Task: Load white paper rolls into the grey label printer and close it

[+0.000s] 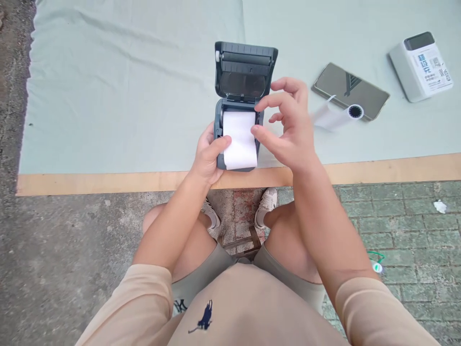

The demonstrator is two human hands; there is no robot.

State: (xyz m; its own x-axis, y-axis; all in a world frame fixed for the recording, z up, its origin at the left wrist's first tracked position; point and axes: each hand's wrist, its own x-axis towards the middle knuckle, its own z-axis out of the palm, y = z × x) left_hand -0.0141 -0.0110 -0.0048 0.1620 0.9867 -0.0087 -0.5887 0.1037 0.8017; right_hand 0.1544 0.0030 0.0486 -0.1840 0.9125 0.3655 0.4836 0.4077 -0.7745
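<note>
A small dark portable thermal printer (218, 129) is held near the table's front edge, its hinged lid (246, 57) raised. My left hand (209, 153) grips its left side, thumb over the front near the paper. White paper (240, 139) from a roll lies in the compartment, its loose end hanging over the printer's front. My right hand (290, 120) is at the printer's right side, fingers spread and curved. Its thumb tip is by the paper's right edge and its index finger by the hinge; I cannot tell whether they touch.
Right of my hands, a partly unrolled white paper roll (340, 117) lies against a dark phone (351, 91). Farther right stands a white box-shaped device (419, 67) with a printed label. A pale cloth (126, 96) covers the table, whose wooden edge (108, 183) runs above my knees.
</note>
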